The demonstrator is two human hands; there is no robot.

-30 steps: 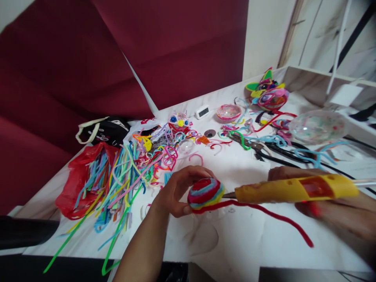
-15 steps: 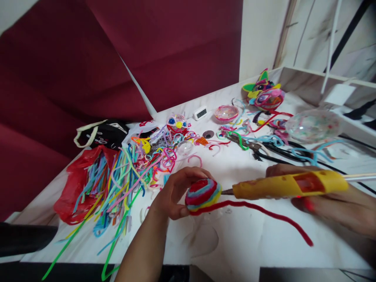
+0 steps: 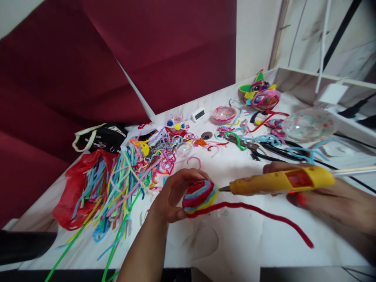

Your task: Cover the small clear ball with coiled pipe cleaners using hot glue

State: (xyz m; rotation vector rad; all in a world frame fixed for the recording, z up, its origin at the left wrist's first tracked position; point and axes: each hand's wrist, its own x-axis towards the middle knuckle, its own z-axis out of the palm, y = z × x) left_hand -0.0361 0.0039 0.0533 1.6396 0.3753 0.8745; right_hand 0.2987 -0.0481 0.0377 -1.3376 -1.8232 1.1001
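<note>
My left hand [image 3: 176, 196] is closed around a rounded shell wrapped in striped pipe cleaners [image 3: 199, 195], red, blue and yellow. A loose red pipe cleaner [image 3: 258, 209] runs along the shell's lower edge and trails off to the right. In my right hand [image 3: 331, 205] I grip a yellow hot glue gun [image 3: 273, 182], with a glue stick coming out of its back. Its metal nozzle points left and meets, or nearly meets, the yellow edge of the shell. The fingers behind the gun are partly hidden.
On the left, a red plastic bag [image 3: 70, 196] spills many coloured pipe cleaners [image 3: 126, 184]. Pliers [image 3: 246, 145] lie right of centre, near a clear plastic bowl [image 3: 308, 125]. Behind them stand a pink-rimmed bowl [image 3: 224, 114], a small digital clock [image 3: 198, 114] and a colourful mask-like craft [image 3: 261, 92].
The view has shifted slightly. Both hands keep their holds, and the glue gun's nozzle stays at the shell's right edge, with hardly any other movement.
</note>
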